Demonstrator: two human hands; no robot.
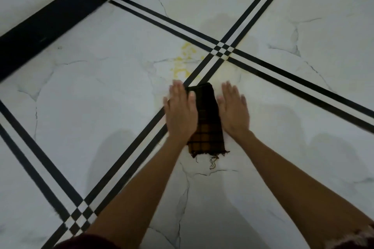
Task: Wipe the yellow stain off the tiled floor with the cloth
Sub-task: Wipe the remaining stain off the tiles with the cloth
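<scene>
White marbled floor (81, 97), black border band (50, 18)

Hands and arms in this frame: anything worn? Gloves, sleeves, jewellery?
Left hand and right hand are bare: no gloves, rings or watch visible. Both forearms are uncovered down to the frame's bottom edge. There, dark maroon fabric shows at lower left and a frayed pinkish fabric edge at lower right; whether these are sleeves or other clothing cannot be told.

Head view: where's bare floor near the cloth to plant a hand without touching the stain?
Bare tile lies left of the left hand, toward the black skirting, and right of the right hand, before the double stripe. Crowded: the cloth fills the gap between both hands, and the yellow stain sits just beyond it.
</scene>
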